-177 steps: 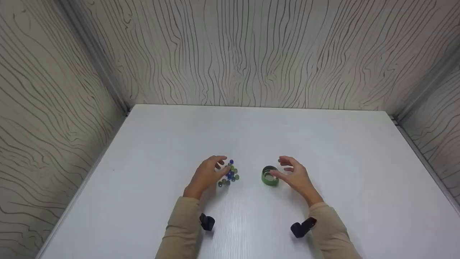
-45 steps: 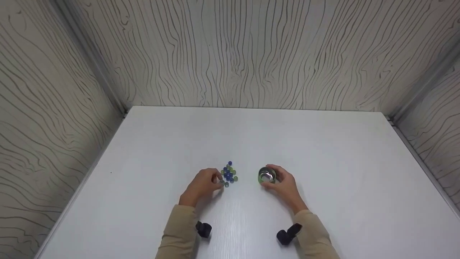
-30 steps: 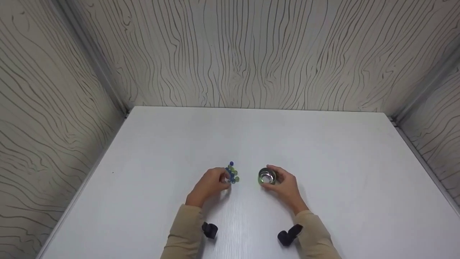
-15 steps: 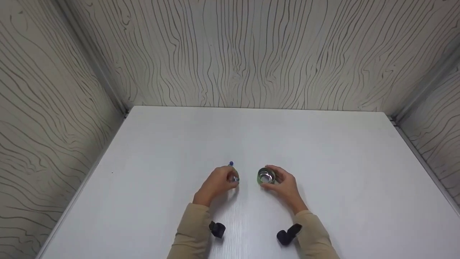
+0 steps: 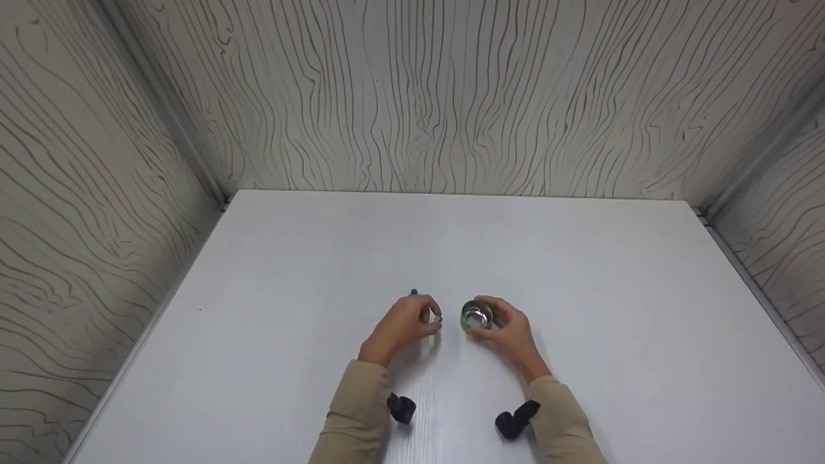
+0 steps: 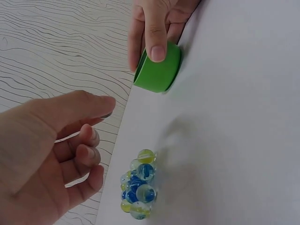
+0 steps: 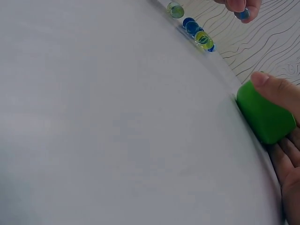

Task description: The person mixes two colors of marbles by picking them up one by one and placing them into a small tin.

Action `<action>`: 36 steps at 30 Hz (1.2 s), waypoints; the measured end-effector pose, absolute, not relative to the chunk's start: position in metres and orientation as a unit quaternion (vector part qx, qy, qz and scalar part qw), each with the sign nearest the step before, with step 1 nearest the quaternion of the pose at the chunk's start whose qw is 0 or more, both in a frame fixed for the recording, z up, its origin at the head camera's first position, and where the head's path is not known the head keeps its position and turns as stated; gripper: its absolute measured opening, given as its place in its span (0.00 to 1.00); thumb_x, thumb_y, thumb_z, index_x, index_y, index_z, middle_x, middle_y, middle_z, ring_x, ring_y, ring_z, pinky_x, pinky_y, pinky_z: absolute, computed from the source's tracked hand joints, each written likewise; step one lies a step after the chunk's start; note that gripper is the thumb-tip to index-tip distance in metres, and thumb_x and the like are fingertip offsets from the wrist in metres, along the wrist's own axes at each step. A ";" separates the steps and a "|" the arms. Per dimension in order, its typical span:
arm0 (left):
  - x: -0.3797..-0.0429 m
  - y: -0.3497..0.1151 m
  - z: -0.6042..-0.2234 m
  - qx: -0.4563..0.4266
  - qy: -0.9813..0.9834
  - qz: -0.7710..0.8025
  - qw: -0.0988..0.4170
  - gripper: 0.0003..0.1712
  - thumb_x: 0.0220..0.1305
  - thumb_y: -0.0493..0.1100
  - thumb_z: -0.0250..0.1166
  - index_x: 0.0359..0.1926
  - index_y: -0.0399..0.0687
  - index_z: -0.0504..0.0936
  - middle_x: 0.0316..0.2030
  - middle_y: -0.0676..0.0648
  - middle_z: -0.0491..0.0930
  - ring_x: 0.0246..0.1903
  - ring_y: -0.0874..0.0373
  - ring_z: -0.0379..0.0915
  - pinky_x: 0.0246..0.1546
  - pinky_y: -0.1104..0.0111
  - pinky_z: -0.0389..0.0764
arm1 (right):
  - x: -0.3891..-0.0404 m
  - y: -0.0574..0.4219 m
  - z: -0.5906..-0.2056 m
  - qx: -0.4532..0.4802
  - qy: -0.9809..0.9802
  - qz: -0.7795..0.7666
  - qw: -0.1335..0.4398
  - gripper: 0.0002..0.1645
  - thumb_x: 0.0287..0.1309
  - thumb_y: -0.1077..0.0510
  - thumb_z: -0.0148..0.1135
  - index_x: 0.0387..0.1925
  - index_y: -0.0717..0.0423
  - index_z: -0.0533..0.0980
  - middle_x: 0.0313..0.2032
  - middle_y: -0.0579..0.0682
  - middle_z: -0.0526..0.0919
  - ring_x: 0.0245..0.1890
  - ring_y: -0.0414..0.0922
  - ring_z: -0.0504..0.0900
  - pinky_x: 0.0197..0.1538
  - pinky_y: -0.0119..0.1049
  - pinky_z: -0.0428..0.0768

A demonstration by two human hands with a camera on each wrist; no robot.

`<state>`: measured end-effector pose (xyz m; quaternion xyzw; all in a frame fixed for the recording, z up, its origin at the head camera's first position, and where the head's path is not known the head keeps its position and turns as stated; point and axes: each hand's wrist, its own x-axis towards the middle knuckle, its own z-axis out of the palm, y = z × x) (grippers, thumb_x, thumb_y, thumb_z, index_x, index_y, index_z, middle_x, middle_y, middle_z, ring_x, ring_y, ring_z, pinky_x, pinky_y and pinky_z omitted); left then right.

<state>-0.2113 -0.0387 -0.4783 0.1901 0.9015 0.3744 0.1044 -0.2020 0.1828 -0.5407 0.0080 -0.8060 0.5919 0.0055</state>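
Observation:
My left hand [image 5: 403,323] pinches one glass marble [image 7: 243,14] between thumb and forefinger, held above the table just left of a small round green tin [image 5: 477,316]. The other left fingers are loosely curled in the left wrist view. My right hand [image 5: 512,335] grips the tin, thumb on the near side and fingers round the far side. The tin stands upright on the table, its top uncovered and its inside shiny metal. A cluster of blue, yellow and clear marbles [image 6: 139,187] lies below my left hand, mostly hidden by it in the head view.
The white table [image 5: 271,270] reaches to a back wall [image 5: 419,96] with a wood-grain pattern and to side walls. Small black cameras [image 5: 401,408] are worn on both sleeved wrists. A single blue marble [image 5: 414,292] shows past my left hand.
My left hand has picked a marble from the near left of the cluster and carried it right, towards the tin. My right hand, loose beside the tin earliest, now grips it.

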 end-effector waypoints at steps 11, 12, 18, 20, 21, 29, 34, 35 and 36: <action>-0.217 -0.019 -0.472 0.189 0.916 0.341 0.097 0.10 0.60 0.43 0.67 0.42 0.46 0.82 0.28 0.51 0.73 0.27 0.64 0.63 0.29 0.75 0.63 | -0.202 0.183 -0.536 0.004 -0.796 0.605 0.001 0.36 0.42 0.61 0.76 0.57 0.57 0.75 0.60 0.56 0.78 0.67 0.52 0.72 0.70 0.42 0.67; -0.217 -0.018 -0.471 0.188 0.918 0.337 0.096 0.10 0.60 0.43 0.67 0.42 0.47 0.82 0.28 0.51 0.74 0.28 0.64 0.63 0.29 0.75 0.63 | -0.202 0.183 -0.536 0.003 -0.796 0.605 0.000 0.36 0.42 0.61 0.76 0.57 0.57 0.75 0.60 0.56 0.78 0.67 0.51 0.72 0.70 0.42 0.67; -0.218 -0.011 -0.471 0.190 0.917 0.336 0.099 0.10 0.59 0.42 0.67 0.42 0.46 0.82 0.27 0.52 0.71 0.27 0.64 0.63 0.28 0.76 0.64 | -0.200 0.181 -0.538 0.001 -0.795 0.606 0.001 0.36 0.42 0.61 0.77 0.57 0.56 0.75 0.60 0.55 0.78 0.66 0.51 0.73 0.70 0.43 0.67; -0.218 -0.010 -0.471 0.194 0.915 0.339 0.099 0.10 0.59 0.41 0.67 0.42 0.45 0.82 0.27 0.51 0.72 0.27 0.64 0.63 0.28 0.76 0.64 | -0.200 0.181 -0.539 0.002 -0.794 0.607 0.002 0.36 0.42 0.61 0.76 0.57 0.56 0.75 0.59 0.56 0.79 0.66 0.51 0.73 0.70 0.43 0.67; -0.218 -0.009 -0.471 0.197 0.915 0.339 0.097 0.10 0.59 0.40 0.67 0.42 0.44 0.82 0.27 0.51 0.73 0.27 0.64 0.63 0.29 0.76 0.64 | -0.200 0.180 -0.540 0.002 -0.794 0.608 0.004 0.36 0.42 0.61 0.76 0.56 0.56 0.75 0.59 0.56 0.79 0.66 0.52 0.73 0.70 0.44 0.67; -0.220 -0.004 -0.470 0.206 0.914 0.337 0.095 0.10 0.59 0.40 0.67 0.42 0.43 0.82 0.27 0.51 0.72 0.27 0.65 0.62 0.29 0.76 0.64 | -0.201 0.180 -0.540 0.000 -0.796 0.606 0.004 0.35 0.43 0.62 0.76 0.56 0.56 0.75 0.59 0.56 0.79 0.65 0.51 0.73 0.70 0.43 0.67; -0.222 0.001 -0.470 0.218 0.914 0.329 0.089 0.10 0.59 0.41 0.67 0.41 0.42 0.82 0.25 0.54 0.68 0.25 0.66 0.60 0.27 0.77 0.62 | -0.201 0.182 -0.540 0.011 -0.795 0.607 0.008 0.34 0.44 0.64 0.74 0.57 0.59 0.74 0.59 0.58 0.78 0.66 0.53 0.73 0.69 0.44 0.68; -0.222 0.002 -0.470 0.219 0.915 0.327 0.089 0.10 0.59 0.41 0.67 0.42 0.42 0.82 0.25 0.54 0.67 0.25 0.66 0.60 0.27 0.77 0.62 | -0.201 0.182 -0.540 0.014 -0.794 0.607 0.009 0.34 0.44 0.64 0.74 0.57 0.59 0.74 0.59 0.58 0.78 0.66 0.54 0.72 0.69 0.44 0.68; -0.223 0.003 -0.470 0.219 0.915 0.326 0.091 0.10 0.59 0.41 0.67 0.42 0.42 0.82 0.24 0.55 0.67 0.25 0.66 0.59 0.27 0.77 0.61 | -0.201 0.182 -0.540 0.015 -0.794 0.608 0.009 0.35 0.44 0.65 0.74 0.57 0.60 0.74 0.59 0.59 0.78 0.66 0.54 0.72 0.69 0.44 0.68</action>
